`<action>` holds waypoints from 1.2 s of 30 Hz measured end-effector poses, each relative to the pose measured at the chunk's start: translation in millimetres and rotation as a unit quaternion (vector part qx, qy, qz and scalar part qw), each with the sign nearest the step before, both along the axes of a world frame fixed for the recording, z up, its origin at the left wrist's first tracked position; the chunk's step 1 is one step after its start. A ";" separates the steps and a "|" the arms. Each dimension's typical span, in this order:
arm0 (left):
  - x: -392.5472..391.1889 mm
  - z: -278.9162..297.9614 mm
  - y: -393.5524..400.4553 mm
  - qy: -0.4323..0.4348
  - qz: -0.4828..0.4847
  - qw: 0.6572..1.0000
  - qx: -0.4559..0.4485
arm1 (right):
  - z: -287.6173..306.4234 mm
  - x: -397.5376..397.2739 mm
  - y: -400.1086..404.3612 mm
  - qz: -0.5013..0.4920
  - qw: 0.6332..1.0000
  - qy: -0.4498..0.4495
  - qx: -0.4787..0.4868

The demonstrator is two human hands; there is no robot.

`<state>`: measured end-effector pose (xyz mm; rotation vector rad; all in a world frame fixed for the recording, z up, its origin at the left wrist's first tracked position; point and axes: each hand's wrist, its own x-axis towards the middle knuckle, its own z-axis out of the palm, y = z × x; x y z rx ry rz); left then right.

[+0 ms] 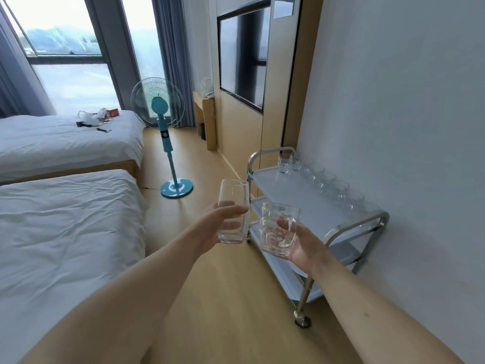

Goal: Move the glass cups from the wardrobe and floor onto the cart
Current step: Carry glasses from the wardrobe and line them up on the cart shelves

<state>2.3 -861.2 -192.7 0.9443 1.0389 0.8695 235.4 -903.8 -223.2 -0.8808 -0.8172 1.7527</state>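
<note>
My left hand (214, 223) grips a tall smooth glass tumbler (233, 203) upright, fingers curled round its lower half. My right hand (301, 245) holds a dimpled glass mug (275, 227) with a handle, cupping it from below and the right. Both glasses hang in the air just left of the metal cart (328, 219), level with its top shelf. Several glass cups (325, 179) stand in a row along the wall side of that top shelf.
The three-tier cart stands against a white wall on the right. Two white beds (65, 219) fill the left. A teal standing fan (168, 143) is on the wooden floor ahead. A wall-mounted TV (244, 59) and a small desk are further back.
</note>
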 end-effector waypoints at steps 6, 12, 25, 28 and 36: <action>-5.4 -9.4 69.6 0.016 -0.014 1.000 0.006 | -13.7 -8.7 68.1 -0.026 1.000 -0.012 -0.010; 2.0 -18.8 168.4 0.036 -0.008 0.999 0.009 | -26.6 -1.5 168.6 -0.028 0.999 -0.017 -0.006; 58.9 -18.2 364.8 0.044 -0.055 0.997 -0.007 | -27.5 50.3 355.3 -0.064 0.997 0.008 -0.032; 69.7 -24.3 392.5 0.053 -0.064 0.997 -0.005 | -35.0 60.0 381.8 -0.070 0.997 0.016 -0.032; 92.2 -49.2 481.5 0.062 -0.115 0.991 -0.016 | -58.5 77.1 442.1 -0.129 0.991 0.006 -0.036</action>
